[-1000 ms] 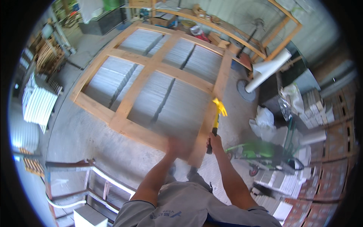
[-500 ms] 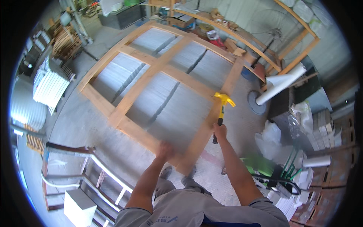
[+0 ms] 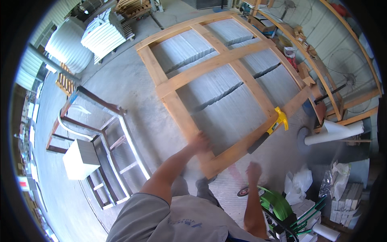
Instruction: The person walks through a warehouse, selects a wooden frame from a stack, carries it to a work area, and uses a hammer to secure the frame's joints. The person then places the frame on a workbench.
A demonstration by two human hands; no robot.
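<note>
A large light-wood frame (image 3: 177, 115) with cross-bars lies over stacks of grey sheets (image 3: 236, 123). My left hand (image 3: 200, 144) touches its near-left beam close to the corner; blur smears the fingers. On the near-right beam lies a claw hammer (image 3: 269, 130) with a yellow head and a black grip, its grip end jutting past the beam's inner edge. My right hand (image 3: 253, 171) is just below the hammer and apart from it. Its fingers look curled in, and what they hold, if anything, is hidden.
At left stands a metal frame rack (image 3: 137, 145) with a white block (image 3: 80, 159). Green strapping on a reel (image 3: 278, 203) is by my right arm, near clear plastic bags (image 3: 297, 185). A floor fan (image 3: 348, 80) and a white roll (image 3: 334, 135) stand at right.
My right hand has let go of the hammer, which now lies on the wooden frame, and has drawn back toward me. My view has turned left; my left hand stays at the frame's near corner.
</note>
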